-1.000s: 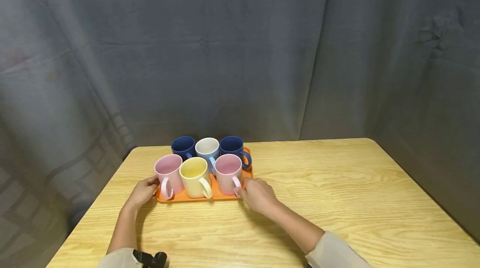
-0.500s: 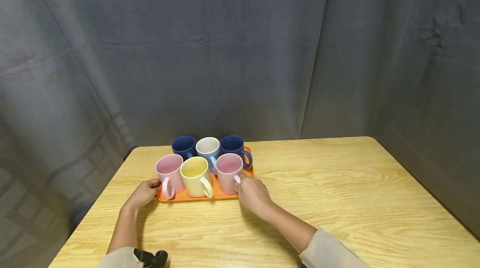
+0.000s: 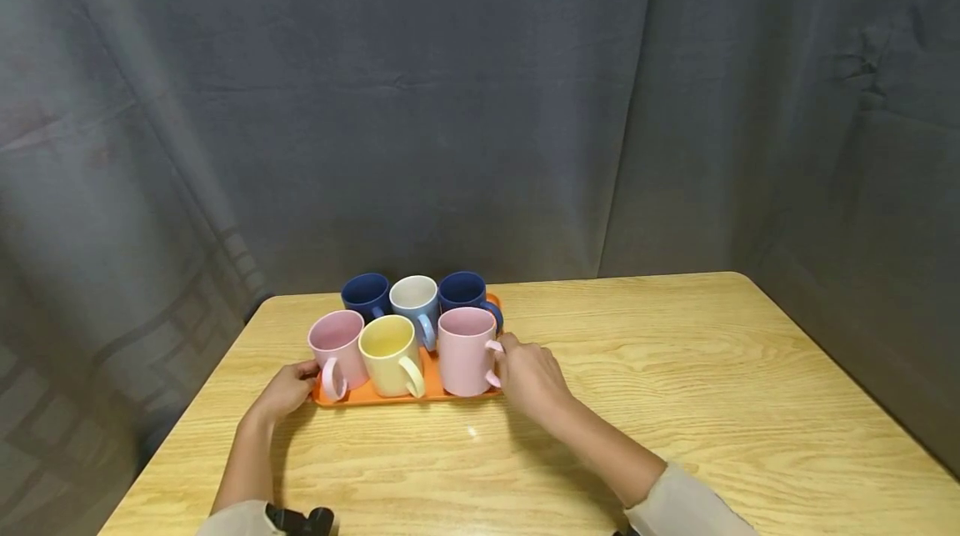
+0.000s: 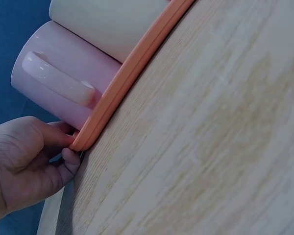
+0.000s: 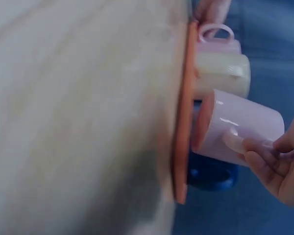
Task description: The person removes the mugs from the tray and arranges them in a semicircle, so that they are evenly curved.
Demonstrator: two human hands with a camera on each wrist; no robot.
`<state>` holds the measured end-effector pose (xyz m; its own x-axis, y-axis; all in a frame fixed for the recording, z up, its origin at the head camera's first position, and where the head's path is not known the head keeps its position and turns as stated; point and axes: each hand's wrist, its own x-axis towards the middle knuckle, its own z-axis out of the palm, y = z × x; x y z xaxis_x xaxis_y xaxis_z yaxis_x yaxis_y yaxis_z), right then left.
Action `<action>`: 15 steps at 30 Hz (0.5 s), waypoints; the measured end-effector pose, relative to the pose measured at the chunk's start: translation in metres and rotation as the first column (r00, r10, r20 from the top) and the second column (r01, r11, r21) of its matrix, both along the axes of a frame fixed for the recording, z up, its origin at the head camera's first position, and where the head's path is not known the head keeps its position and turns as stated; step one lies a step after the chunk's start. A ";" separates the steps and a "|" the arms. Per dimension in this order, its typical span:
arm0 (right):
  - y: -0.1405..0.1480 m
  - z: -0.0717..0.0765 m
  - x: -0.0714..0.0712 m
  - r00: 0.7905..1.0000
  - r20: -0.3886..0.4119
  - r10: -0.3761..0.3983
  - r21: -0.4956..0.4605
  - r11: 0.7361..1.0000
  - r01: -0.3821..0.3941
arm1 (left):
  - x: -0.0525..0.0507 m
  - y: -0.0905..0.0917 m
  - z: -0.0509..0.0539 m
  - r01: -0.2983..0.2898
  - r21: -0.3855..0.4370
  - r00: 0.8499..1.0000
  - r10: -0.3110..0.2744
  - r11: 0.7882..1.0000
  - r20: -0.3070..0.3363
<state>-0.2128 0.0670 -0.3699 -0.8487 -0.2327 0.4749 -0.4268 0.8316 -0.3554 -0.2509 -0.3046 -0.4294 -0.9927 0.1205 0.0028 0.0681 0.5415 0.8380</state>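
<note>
My right hand point(image 3: 531, 378) grips the handle of a pink mug point(image 3: 459, 359) at the right front of an orange tray point(image 3: 375, 397). In the right wrist view this pink mug point(image 5: 250, 122) is tilted, its base lifted off the tray. At the tray's left front corner, my left hand point(image 3: 283, 390) pinches the rim between thumb and fingers, as the left wrist view shows. A second pink mug point(image 3: 352, 357) stands by that hand, handle forward. Between the two pink mugs is a yellow mug point(image 3: 392, 365).
Behind them on the tray stand a dark blue mug point(image 3: 366, 294) at left, a light blue mug with white inside point(image 3: 426, 307) and another dark blue mug point(image 3: 461, 290) at right. Wooden table point(image 3: 660, 403) extends to the right. A grey curtain point(image 3: 450, 119) hangs behind.
My right hand has gone from the tray's rim to the pink mug's handle, and the mug has risen, tilted and shifted slightly right. The left hand stays at the tray corner.
</note>
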 end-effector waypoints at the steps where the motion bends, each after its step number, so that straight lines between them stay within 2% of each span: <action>1: 0.004 0.003 0.001 1.000 -0.008 0.002 -0.004 1.000 -0.002 | 0.000 0.000 0.000 -0.002 0.000 1.000 0.002 1.000 0.001; 9: 0.044 0.033 -0.001 0.997 -0.054 -0.061 -0.026 0.998 0.059 | 0.000 0.000 0.000 -0.004 0.006 1.000 0.004 1.000 0.017; 15: 0.071 0.041 -0.016 0.984 -0.112 -0.137 -0.032 0.990 0.134 | 0.001 0.000 0.000 0.002 0.010 1.000 -0.002 1.000 0.009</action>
<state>-0.2284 0.1384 -0.3293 -0.8120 -0.1065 0.5739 -0.3495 0.8761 -0.3320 -0.2499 -0.3044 -0.4291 -0.9924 0.1230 -0.0046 0.0621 0.5328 0.8440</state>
